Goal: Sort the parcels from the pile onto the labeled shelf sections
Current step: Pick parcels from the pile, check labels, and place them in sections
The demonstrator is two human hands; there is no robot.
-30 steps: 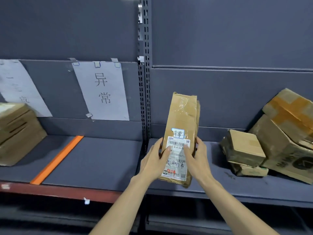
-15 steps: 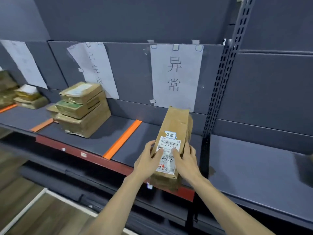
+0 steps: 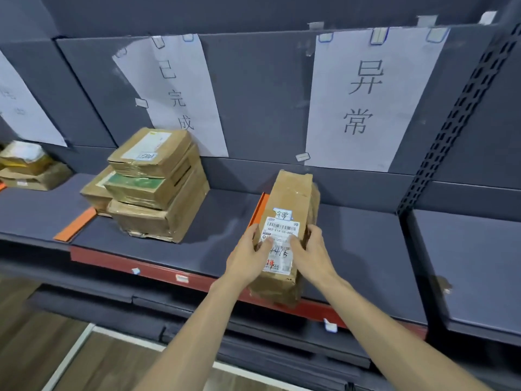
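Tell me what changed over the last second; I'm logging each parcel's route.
The parcel, gripped by the left hand and right hand, was carried left from the pile's bay to the section under the 异常 sign. The grip stayed the same; the parcel is not yet set down. The stack did not move.

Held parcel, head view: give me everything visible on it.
The held parcel is a long brown cardboard box wrapped in clear tape, creased and dented. A white shipping label with barcode and handwritten marks sits on its top face, with a small blue-edged sticker above it. It points lengthwise toward the shelf back, over the front edge, below the 异常 sign. The left hand and right hand grip its sides, thumbs on the label.
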